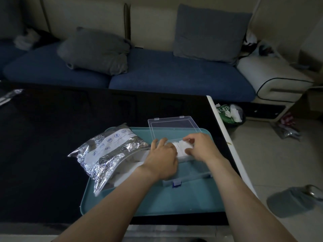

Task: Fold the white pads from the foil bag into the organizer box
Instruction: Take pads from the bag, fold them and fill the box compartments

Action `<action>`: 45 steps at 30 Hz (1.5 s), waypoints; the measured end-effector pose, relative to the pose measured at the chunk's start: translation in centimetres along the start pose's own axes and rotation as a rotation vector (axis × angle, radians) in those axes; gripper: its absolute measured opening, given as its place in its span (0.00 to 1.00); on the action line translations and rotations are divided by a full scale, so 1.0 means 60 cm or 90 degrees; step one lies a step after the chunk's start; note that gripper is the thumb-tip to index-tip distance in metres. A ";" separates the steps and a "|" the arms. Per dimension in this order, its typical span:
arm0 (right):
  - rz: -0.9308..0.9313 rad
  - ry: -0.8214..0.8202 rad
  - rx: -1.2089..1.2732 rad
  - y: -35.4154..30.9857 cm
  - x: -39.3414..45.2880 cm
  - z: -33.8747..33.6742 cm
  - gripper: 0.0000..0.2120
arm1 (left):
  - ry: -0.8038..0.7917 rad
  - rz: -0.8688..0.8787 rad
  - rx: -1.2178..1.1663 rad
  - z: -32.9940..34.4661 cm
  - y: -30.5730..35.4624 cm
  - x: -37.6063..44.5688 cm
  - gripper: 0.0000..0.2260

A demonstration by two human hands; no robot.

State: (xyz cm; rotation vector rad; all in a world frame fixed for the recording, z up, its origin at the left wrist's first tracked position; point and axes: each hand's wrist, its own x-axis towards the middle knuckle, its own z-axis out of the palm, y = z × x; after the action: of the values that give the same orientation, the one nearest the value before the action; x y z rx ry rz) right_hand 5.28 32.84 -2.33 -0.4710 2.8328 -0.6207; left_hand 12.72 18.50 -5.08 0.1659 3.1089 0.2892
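Both forearms reach forward over the teal tray [157, 203]. The left hand [161, 158] lies palm down on the far left part of the organizer box [185, 173], its fingers bent onto the white pads [183, 147]. The right hand [201, 145] is on the far right part, fingers curled on the same pads. The box stands on the tray with its clear lid [173, 124] open behind. The foil bag [108, 152] lies on the tray's left edge, touching the box.
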 end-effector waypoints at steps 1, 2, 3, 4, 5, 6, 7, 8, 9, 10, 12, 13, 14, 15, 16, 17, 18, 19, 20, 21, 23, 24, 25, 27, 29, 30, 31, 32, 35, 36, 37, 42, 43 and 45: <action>0.007 -0.022 -0.026 -0.003 0.001 -0.007 0.24 | 0.003 0.000 -0.005 -0.001 0.000 0.000 0.14; 0.013 -0.037 -0.059 -0.009 0.002 -0.013 0.25 | 0.005 -0.002 -0.010 -0.001 -0.001 0.001 0.13; 0.016 -0.040 -0.091 -0.014 0.003 -0.018 0.24 | 0.003 -0.004 -0.016 -0.002 -0.001 0.001 0.13; 0.019 -0.032 -0.117 -0.019 0.004 -0.022 0.23 | 0.004 -0.004 -0.023 -0.003 -0.002 0.002 0.13; 0.018 -0.020 -0.139 -0.023 0.005 -0.023 0.21 | 0.004 -0.004 -0.028 -0.004 -0.002 0.003 0.13; 0.014 -0.011 -0.161 -0.028 0.006 -0.022 0.20 | 0.005 -0.004 -0.032 -0.004 -0.002 0.005 0.13; 0.009 -0.007 -0.179 -0.031 0.007 -0.021 0.18 | 0.006 -0.004 -0.037 -0.004 -0.002 0.007 0.13; 0.007 -0.007 -0.192 -0.032 0.008 -0.020 0.16 | 0.007 -0.003 -0.042 -0.005 -0.002 0.008 0.13; 0.005 -0.013 -0.197 -0.029 0.011 -0.019 0.14 | 0.007 -0.004 -0.047 -0.005 -0.002 0.010 0.13; 0.006 -0.025 -0.189 -0.026 0.013 -0.020 0.13 | 0.002 -0.005 -0.050 -0.005 -0.004 0.011 0.14; 0.016 -0.055 -0.151 -0.011 0.017 -0.024 0.12 | -0.009 0.002 -0.047 -0.006 -0.007 0.011 0.14; 0.022 -0.067 -0.134 -0.003 0.019 -0.025 0.12 | -0.010 0.009 -0.047 -0.008 -0.008 0.010 0.15; 0.028 -0.074 -0.117 0.003 0.021 -0.025 0.13 | -0.005 0.020 -0.053 -0.011 -0.009 0.008 0.15; 0.031 -0.078 -0.097 0.008 0.025 -0.024 0.14 | 0.010 0.037 -0.070 -0.016 -0.010 0.005 0.14; 0.030 -0.081 -0.074 0.012 0.026 -0.021 0.14 | 0.033 0.054 -0.100 -0.023 -0.011 0.001 0.14; 0.027 -0.084 -0.056 0.015 0.028 -0.016 0.13 | 0.063 0.066 -0.138 -0.031 -0.013 -0.004 0.13; 0.025 -0.086 -0.046 0.016 0.026 -0.014 0.13 | 0.100 0.073 -0.178 -0.040 -0.017 -0.011 0.12; 0.023 -0.089 -0.041 0.017 0.025 -0.013 0.14 | 0.145 0.076 -0.211 -0.050 -0.022 -0.018 0.11; 0.017 -0.088 -0.035 0.018 0.023 -0.017 0.15 | 0.189 0.072 -0.237 -0.062 -0.030 -0.028 0.11; 0.007 -0.071 -0.035 0.016 0.018 -0.023 0.17 | 0.221 0.062 -0.255 -0.074 -0.039 -0.040 0.11; -0.031 0.028 -0.048 -0.001 0.000 -0.045 0.19 | 0.245 0.021 -0.257 -0.096 -0.060 -0.068 0.09; -0.060 0.081 -0.035 -0.016 -0.015 -0.052 0.19 | 0.234 -0.006 -0.245 -0.102 -0.071 -0.081 0.09; -0.094 0.098 -0.014 -0.038 -0.037 -0.053 0.18 | 0.220 -0.036 -0.230 -0.107 -0.083 -0.099 0.11; -0.167 0.008 0.048 -0.091 -0.086 -0.033 0.18 | 0.174 -0.097 -0.182 -0.106 -0.108 -0.126 0.19; -0.207 -0.115 0.097 -0.136 -0.127 0.012 0.17 | 0.105 -0.148 -0.088 -0.101 -0.129 -0.140 0.26; -0.221 -0.127 0.102 -0.148 -0.137 0.038 0.18 | 0.072 -0.164 -0.044 -0.099 -0.138 -0.141 0.26; -0.228 -0.117 0.097 -0.155 -0.142 0.060 0.20 | 0.049 -0.173 -0.024 -0.096 -0.146 -0.140 0.25; -0.229 -0.110 0.087 -0.159 -0.145 0.079 0.23 | 0.038 -0.173 -0.028 -0.095 -0.155 -0.141 0.22; -0.233 -0.146 0.026 -0.161 -0.146 0.113 0.37 | 0.057 -0.153 -0.083 -0.089 -0.177 -0.140 0.16; -0.237 -0.164 0.001 -0.162 -0.148 0.120 0.42 | 0.058 -0.147 -0.086 -0.086 -0.183 -0.140 0.15; -0.240 -0.176 -0.019 -0.165 -0.148 0.127 0.45 | 0.054 -0.144 -0.084 -0.084 -0.189 -0.140 0.14; -0.295 -0.192 -0.125 -0.180 -0.128 0.155 0.34 | -0.004 -0.131 -0.139 -0.071 -0.212 -0.138 0.11; -0.315 -0.212 -0.152 -0.180 -0.120 0.158 0.28 | -0.006 -0.138 -0.168 -0.071 -0.213 -0.137 0.11; -0.334 -0.228 -0.144 -0.179 -0.104 0.164 0.19 | 0.006 -0.149 -0.199 -0.070 -0.216 -0.135 0.10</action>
State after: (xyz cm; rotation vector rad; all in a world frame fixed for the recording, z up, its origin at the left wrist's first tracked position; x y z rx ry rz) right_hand 16.48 22.13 -5.61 -1.2516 2.4397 -0.2519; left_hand 19.35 4.22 -3.30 -0.2026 2.9965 0.7583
